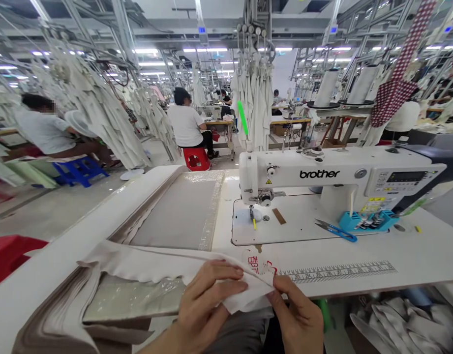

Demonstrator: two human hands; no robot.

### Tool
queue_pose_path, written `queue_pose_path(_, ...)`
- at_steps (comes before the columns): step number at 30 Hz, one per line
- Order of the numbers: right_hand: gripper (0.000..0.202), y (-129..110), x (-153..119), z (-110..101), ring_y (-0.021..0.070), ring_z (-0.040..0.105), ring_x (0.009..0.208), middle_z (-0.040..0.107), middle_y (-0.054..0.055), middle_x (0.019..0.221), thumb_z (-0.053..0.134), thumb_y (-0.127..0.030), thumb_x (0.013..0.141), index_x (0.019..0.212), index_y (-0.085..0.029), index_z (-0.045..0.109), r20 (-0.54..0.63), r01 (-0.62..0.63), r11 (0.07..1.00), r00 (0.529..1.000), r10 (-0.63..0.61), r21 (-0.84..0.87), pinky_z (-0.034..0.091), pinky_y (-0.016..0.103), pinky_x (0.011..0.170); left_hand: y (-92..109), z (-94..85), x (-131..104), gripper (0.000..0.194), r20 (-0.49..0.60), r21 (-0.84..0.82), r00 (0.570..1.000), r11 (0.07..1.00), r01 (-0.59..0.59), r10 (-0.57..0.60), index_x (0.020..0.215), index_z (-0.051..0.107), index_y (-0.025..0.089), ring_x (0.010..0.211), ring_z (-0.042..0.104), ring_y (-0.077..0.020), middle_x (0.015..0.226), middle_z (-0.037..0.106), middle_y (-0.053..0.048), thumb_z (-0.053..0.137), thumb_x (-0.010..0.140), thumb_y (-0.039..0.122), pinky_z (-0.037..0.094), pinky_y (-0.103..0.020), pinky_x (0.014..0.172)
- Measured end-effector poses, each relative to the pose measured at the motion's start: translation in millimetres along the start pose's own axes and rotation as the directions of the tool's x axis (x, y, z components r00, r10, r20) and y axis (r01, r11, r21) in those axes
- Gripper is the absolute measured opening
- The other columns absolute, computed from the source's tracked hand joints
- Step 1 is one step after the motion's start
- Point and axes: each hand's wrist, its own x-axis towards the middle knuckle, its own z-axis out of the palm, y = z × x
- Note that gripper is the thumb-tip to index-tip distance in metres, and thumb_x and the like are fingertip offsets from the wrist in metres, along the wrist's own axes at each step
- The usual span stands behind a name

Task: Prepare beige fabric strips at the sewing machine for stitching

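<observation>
Tabletop edge: left hand and right hand are both pinching cloth, aligning it, nothing reaching machine needle yet.

Between the near edge of the table and the sewing machine lay a bare strip, open to a hand. The machine's arm roofed the low gap at the needle. Scissors and a blue tray blocked the right. White fabric covered the near left.
</observation>
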Motion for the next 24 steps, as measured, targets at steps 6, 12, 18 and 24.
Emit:
queue_pose_path(6, 0.016, 4, 1, -4, 0.0163, 0.057, 0.079, 0.058, 0.005, 0.091, 0.061, -0.016, 0.088, 0.089, -0.027, 0.073, 0.026, 0.309, 0.918, 0.949, -0.313, -0.248, 0.051, 0.027, 0.067, -1, -17.7, 24, 0.032, 0.2, 0.004, 0.98, 1.0, -0.007, 0.007, 0.103, 0.062, 0.022, 0.053, 0.057, -0.0104, 0.063, 0.064, 0.004, 0.046, 0.084, 0.003, 0.048, -0.021, 0.06)
queue_pose_path(12, 0.019, 2, 0, -6, 0.015, 0.058, 0.077, 0.06, 0.002, 0.084, 0.053, -0.01, 0.092, 0.096, -0.026, 0.063, 0.15, 0.332, 0.933, 0.939, -0.311, -0.141, 0.051, 0.025, 0.07, -1, -15.5, 23, 0.025, 0.255, -0.05, 0.964, 0.994, 0.094, -0.079, 0.094, 0.064, 0.022, 0.061, 0.057, -0.0112, 0.068, 0.062, 0.002, 0.049, 0.084, 0.005, 0.047, -0.021, 0.061)
queue_pose_path(18, 0.017, 0, -2, -4, 0.0193, 0.065, 0.092, 0.065, 0.007, 0.101, 0.063, -0.032, 0.091, 0.08, -0.022, 0.07, 0.271, 0.158, 0.987, 0.952, -0.142, -0.036, 0.054, 0.025, 0.077, -11, -17.4, 32, 0.012, 0.472, -0.237, 0.771, 0.781, 0.578, -0.428, 0.082, 0.061, 0.02, 0.109, 0.062, -0.0206, 0.122, 0.064, -0.009, 0.054, 0.09, 0.025, 0.052, -0.029, 0.082)
queue_pose_path(24, 0.018, 2, 4, -1, 0.0226, 0.069, 0.094, 0.075, 0.005, 0.106, 0.056, -0.031, 0.094, 0.084, -0.025, 0.069, 0.438, 0.309, 0.945, 0.839, -0.323, 0.106, 0.057, 0.034, 0.082, -31, -14.4, 49, 0.043, 0.853, -0.361, 0.42, 0.229, 0.904, -0.311, 0.084, 0.058, 0.017, 0.088, 0.065, -0.0191, 0.094, 0.07, -0.007, 0.072, 0.079, 0.057, 0.05, -0.031, 0.082)
